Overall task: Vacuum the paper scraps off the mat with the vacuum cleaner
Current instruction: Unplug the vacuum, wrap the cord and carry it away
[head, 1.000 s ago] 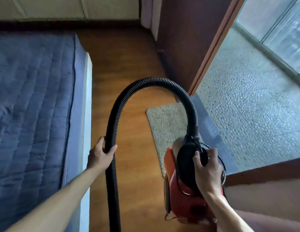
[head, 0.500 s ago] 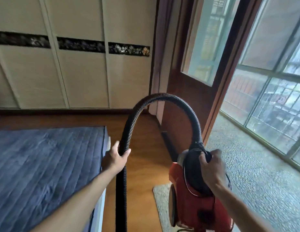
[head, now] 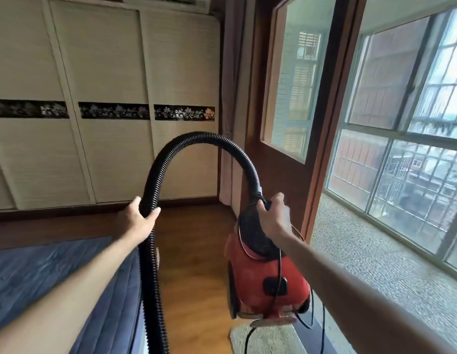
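Vacuum cleaner (head: 263, 282): red body at 5 o'clock in view, apparently carried clear of the floor, long axis near vertical, hose end up. Our right hand (head: 274, 217) curls round its top. Our left hand (head: 139, 221), at 9 o'clock from the right, wraps the black hose (head: 201, 137), which arches between them. Nozzle out of view. Mat (head: 270, 339) lies directly below the body, 6 o'clock from the right hand, the nearer one. No scraps discernible. Blue mattress (head: 43, 282) at 8 o'clock.
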A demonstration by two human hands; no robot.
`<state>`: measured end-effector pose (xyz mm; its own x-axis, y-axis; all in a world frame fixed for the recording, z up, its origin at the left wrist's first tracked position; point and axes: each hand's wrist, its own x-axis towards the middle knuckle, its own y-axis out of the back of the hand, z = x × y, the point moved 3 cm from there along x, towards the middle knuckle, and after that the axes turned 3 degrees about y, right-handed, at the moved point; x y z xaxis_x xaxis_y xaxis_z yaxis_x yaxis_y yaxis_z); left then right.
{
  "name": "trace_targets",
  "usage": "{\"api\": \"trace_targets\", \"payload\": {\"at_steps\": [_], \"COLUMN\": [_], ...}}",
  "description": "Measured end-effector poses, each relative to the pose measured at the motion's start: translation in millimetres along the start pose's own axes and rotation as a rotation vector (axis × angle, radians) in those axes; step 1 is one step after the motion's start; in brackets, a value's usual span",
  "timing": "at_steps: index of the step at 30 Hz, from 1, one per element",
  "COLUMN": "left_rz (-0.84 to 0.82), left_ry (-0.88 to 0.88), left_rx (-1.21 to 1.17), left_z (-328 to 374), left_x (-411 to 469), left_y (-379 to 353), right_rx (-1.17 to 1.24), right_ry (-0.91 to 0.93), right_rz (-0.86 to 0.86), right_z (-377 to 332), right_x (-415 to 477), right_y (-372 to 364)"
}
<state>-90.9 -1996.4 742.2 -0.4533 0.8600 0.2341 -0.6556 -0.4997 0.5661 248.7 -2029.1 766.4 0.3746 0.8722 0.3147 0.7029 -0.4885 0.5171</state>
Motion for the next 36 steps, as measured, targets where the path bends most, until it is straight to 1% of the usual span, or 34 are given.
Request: {"api": "trace_targets", "payload": {"at_steps": [6,10,16,21,24,29,36], "left_rz": [0.055,0.067,0.062,0.04,0.023,-0.012,-0.084], "left_ry": [0.026,0.042,0.095,0.104,0.089,0.005,0.006], "left_rx": [-0.017,-0.036,-0.06,-0.022,0.011,0.082,0.078], "left_z": [28,37,38,32,31,25,4], "left_x": [39,55,84,128,163,242,338], "left_y": [-25,-39,-53,-71,-86,-113,-149], "right_rx": [0.028,0.034,0.033,0.033,0.008,-0.02,-0.04], "right_ry": [-0.013,0.006,0.014,0.001,-0.007,-0.047,-0.088], "right_rz": [-0.071,-0.088,-0.098,-0.096,-0.091,-0.067,-0.04], "right_z": [-2,-6,-4,-1,4,6,3], "right_x": [64,97,134,166,191,236,297], "right_y": [-31,-51,-83,-113,-138,-188,-250]}}
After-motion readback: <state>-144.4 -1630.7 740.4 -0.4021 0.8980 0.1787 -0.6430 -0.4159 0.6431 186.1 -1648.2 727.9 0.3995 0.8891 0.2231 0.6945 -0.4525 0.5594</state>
